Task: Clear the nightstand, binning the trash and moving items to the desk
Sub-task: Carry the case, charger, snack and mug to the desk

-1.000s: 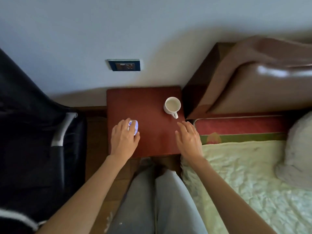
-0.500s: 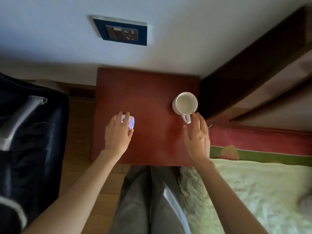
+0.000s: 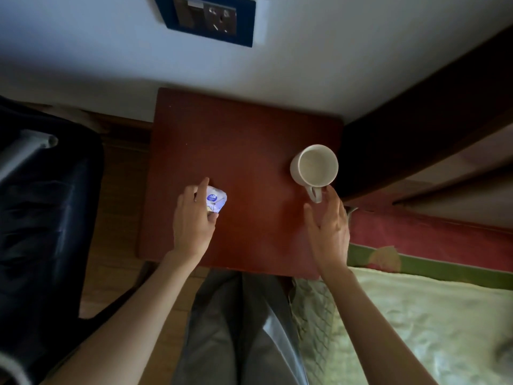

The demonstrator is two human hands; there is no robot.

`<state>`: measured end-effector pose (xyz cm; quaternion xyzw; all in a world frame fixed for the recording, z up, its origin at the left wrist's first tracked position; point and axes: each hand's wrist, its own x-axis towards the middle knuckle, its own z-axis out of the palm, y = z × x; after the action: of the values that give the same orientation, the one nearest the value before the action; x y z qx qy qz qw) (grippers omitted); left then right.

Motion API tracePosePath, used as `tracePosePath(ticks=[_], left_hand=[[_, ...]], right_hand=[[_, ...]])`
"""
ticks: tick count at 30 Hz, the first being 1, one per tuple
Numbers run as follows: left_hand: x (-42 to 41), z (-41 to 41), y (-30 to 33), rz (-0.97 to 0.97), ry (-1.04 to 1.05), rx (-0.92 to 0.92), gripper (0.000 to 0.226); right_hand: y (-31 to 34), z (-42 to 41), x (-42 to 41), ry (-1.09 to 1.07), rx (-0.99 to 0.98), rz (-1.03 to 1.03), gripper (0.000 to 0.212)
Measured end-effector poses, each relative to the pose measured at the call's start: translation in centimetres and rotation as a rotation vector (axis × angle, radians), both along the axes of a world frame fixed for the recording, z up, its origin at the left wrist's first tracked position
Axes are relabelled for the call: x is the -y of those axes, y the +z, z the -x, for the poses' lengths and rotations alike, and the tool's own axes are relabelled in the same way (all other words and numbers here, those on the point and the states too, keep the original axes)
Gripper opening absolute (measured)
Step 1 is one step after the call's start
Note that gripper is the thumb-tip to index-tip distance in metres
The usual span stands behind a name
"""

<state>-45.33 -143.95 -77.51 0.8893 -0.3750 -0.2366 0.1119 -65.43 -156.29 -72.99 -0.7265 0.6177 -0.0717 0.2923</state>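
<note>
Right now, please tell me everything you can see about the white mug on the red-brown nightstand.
The white ceramic-looking mug stands upright near the right edge of the red-brown wooden nightstand. It looks empty inside. Its loop handle points toward the person. The right hand reaches it with straight fingers, the fingertips at the handle, not gripping yet.

I am in a bedroom at home. A small reddish-brown nightstand (image 3: 244, 151) stands against a pale wall, right beside the dark wooden headboard (image 3: 422, 112) of a bed (image 3: 416, 323) covered with a pale green quilted spread. A blue-framed wall socket (image 3: 211, 18) sits above the nightstand, a white mug (image 3: 313, 165) stands on it, and a dark chair (image 3: 47, 207) stands on the wood floor.
</note>
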Motion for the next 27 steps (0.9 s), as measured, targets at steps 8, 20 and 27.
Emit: tracePosePath(ticks=[8, 20, 27], left_hand=[[-0.8, 1.4, 0.4, 0.267, 0.039, -0.151, 0.042], [-1.4, 2.7, 3.2, 0.394, 0.074, -0.186, 0.037], [-1.8, 2.1, 8.3, 0.469, 0.124, -0.204, 0.038]], right_hand=[[-1.5, -0.3, 0.7, -0.226, 0.118, -0.005, 0.026], [-1.2, -0.6, 1.6, -0.254, 0.183, 0.129, 0.021], [4.0, 0.7, 0.1, -0.117, 0.218, 0.216, 0.019]])
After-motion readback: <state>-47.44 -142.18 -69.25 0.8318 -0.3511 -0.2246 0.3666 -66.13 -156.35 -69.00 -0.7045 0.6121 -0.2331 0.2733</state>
